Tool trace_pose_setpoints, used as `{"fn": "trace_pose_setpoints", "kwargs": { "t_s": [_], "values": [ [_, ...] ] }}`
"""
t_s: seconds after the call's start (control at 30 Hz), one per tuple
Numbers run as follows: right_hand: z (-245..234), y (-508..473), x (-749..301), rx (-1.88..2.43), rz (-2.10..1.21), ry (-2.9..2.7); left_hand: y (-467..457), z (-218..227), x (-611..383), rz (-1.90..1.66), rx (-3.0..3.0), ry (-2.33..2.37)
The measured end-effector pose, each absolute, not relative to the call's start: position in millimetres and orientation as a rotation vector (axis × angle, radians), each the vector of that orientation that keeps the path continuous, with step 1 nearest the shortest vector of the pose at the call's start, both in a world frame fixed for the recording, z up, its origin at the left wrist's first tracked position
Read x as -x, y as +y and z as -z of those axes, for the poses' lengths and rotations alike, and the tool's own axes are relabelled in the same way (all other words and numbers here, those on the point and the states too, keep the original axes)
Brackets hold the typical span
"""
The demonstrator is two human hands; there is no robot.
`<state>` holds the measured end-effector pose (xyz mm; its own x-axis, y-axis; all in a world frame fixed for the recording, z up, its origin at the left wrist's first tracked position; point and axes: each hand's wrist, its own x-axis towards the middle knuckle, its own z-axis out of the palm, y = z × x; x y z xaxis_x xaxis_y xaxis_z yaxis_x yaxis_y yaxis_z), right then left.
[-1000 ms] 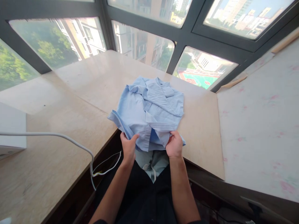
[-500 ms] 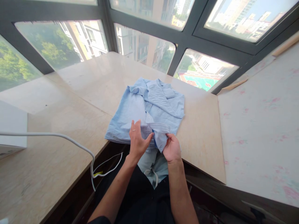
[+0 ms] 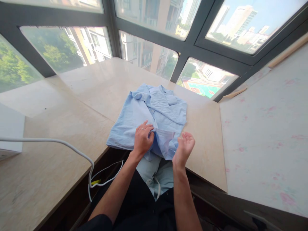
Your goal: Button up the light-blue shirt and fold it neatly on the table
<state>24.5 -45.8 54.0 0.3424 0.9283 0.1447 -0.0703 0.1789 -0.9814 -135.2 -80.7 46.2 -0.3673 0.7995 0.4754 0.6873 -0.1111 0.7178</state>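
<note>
A light blue button-up shirt (image 3: 130, 117) lies front up on the pale ledge, with a sleeve laid across its chest. Its near edge reaches over the ledge's front. My left hand (image 3: 143, 138), a ring on one finger, pinches a fold at the shirt's lower front between thumb and fingers. From there a raised flap of cloth (image 3: 166, 138) stretches to the right. My right hand (image 3: 184, 147) is just right of this flap, off the fabric, its fingers curled in loosely with nothing visible in them.
The stone-like ledge (image 3: 79, 118) runs beneath dark-framed windows (image 3: 149, 53). At the left, a white box (image 3: 11, 128) stands with a white cable (image 3: 60, 144) hanging past it over the edge. Flowered wallpaper (image 3: 260, 141) borders the right side.
My right hand has let go of the shirt flap and moved right and slightly up. My left hand has closed from a spread thumb and fingers onto the cloth.
</note>
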Motion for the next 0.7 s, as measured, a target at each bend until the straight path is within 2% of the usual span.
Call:
{"fn": "trace_pose_setpoints", "kwargs": {
  "t_s": [0.1, 0.23, 0.5, 0.7],
  "values": [
    [-77.3, -53.9, -21.0, 1.039, -0.628, -1.482, -78.5, -47.5, 130.8, -1.546, -1.705, 1.995],
    [-90.4, -56.3, -9.7, 0.893, -0.600, -2.017, -77.8, -47.4, 124.1, -1.586, -1.686, 1.904],
    [-55.7, -40.0, -9.8, 0.893, -0.864, -2.080, -90.9, -30.2, 127.8, -1.655, -1.450, 1.776],
    [-33.0, -37.6, -4.4, 0.945, -0.823, -2.097, -95.5, -13.6, 122.9, -1.725, -1.155, 1.714]
  ]
}}
